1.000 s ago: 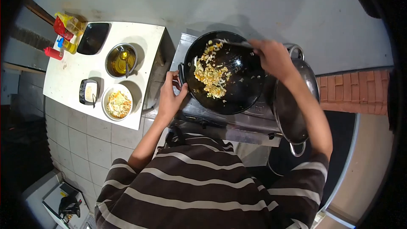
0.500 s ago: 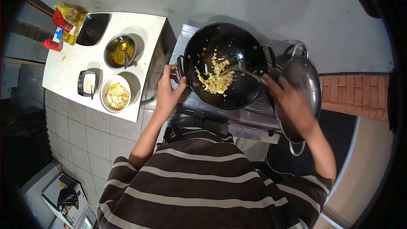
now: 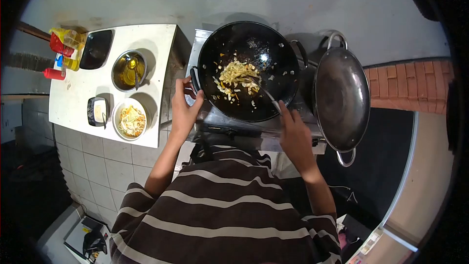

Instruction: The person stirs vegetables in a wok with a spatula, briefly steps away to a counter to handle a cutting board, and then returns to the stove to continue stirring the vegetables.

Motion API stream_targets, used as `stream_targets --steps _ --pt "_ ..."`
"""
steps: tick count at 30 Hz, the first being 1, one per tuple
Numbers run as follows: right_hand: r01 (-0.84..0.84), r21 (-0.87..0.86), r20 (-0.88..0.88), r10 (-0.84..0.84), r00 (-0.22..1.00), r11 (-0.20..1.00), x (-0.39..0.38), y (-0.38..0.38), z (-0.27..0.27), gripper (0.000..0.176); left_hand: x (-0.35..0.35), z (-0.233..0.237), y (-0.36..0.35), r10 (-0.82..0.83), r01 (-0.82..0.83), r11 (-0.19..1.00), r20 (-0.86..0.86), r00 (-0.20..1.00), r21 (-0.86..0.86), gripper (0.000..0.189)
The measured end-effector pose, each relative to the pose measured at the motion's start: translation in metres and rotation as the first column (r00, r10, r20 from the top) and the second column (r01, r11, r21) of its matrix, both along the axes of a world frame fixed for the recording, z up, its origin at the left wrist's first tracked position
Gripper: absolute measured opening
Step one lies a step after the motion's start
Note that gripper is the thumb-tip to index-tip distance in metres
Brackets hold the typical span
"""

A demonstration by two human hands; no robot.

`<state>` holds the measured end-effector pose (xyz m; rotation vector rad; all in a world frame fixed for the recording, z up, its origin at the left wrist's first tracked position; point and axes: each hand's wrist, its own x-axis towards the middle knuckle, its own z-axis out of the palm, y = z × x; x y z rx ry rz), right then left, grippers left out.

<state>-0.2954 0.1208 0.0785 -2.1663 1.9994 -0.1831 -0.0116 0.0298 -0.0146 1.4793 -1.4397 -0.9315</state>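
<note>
A black wok (image 3: 276, 85) stands on the metal stove (image 3: 234, 129), holding a heap of chopped, pale yellow food (image 3: 234, 74) left of its middle. My left hand (image 3: 184, 112) grips the wok's left loop handle (image 3: 195, 79), with the thumb near the rim. In my right hand (image 3: 297, 142) is the handle of a metal spatula (image 3: 269, 95), which slants down into the wok. Food partly covers its head, so the exact shape is hard to make out. Small bits of food are scattered on the wok's wall.
Right of the wok rests a large metal pan (image 3: 342, 100) with two loop handles. On the white table (image 3: 110, 98) at left are a metal bowl of oil (image 3: 128, 71), a bowl of shredded vegetables (image 3: 131, 120), a small black dish (image 3: 97, 111), a black tray (image 3: 96, 49) and a red bottle (image 3: 54, 74).
My right hand has come left and down from over the pan, bringing the spatula into the food. The food heap sits further left and higher in the wok. My left hand keeps its grip.
</note>
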Motion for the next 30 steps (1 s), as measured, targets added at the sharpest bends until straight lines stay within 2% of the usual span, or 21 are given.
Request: stream_targets --steps 5,9,13,14,16,18,19,20,22,25,30 --pt "0.032 0.067 -0.022 -0.031 0.999 0.997 0.004 0.037 0.079 0.056 0.004 0.000 0.000 -0.032 0.033 0.999 0.020 0.999 -0.012 0.042" --pt "0.056 0.095 0.056 -0.061 0.997 0.994 0.029 0.060 0.061 0.056 0.004 -0.003 0.001 -0.026 0.026 0.999 -0.005 1.000 -0.035 0.042" --pt "0.074 0.066 0.180 -0.085 0.980 0.995 0.054 0.032 -0.004 0.055 0.004 -0.002 0.002 -0.028 0.029 0.999 0.004 1.000 -0.025 0.043" --pt "0.130 0.048 0.196 -0.136 0.971 0.990 0.055 0.018 -0.016 0.053 0.005 0.001 0.002 -0.041 0.041 0.999 0.010 0.999 -0.006 0.044" --pt "0.191 0.024 0.218 -0.191 0.957 0.981 0.058 0.011 -0.013 0.050 0.008 0.004 0.001 -0.059 0.059 0.998 0.019 0.998 0.006 0.045" --pt "0.212 -0.114 0.212 -0.185 0.960 0.971 0.053 0.016 0.015 0.048 0.013 0.004 0.002 -0.097 0.097 0.995 0.034 0.995 -0.003 0.047" --pt "0.267 -0.059 0.248 -0.245 0.937 0.962 0.052 0.022 0.033 0.047 0.016 0.001 0.002 -0.105 0.105 0.994 0.023 0.994 0.003 0.049" --pt "0.273 -0.064 0.249 -0.249 0.936 0.960 0.049 0.029 0.046 0.047 0.017 0.003 0.002 -0.111 0.111 0.994 0.023 0.994 -0.002 0.049" --pt "0.263 -0.038 0.050 -0.261 0.964 0.964 0.044 0.044 0.065 0.054 0.021 0.007 0.002 -0.133 0.133 0.991 0.000 0.991 0.032 0.052" --pt "0.267 0.047 -0.017 -0.267 0.964 0.962 0.042 0.060 0.071 0.054 0.026 0.010 0.002 -0.153 0.152 0.987 0.003 0.988 0.042 0.055" --pt "0.273 0.099 0.035 -0.277 0.960 0.957 0.054 0.044 -0.006 0.051 0.034 0.008 0.005 -0.219 0.218 0.975 0.004 0.976 0.041 0.059"
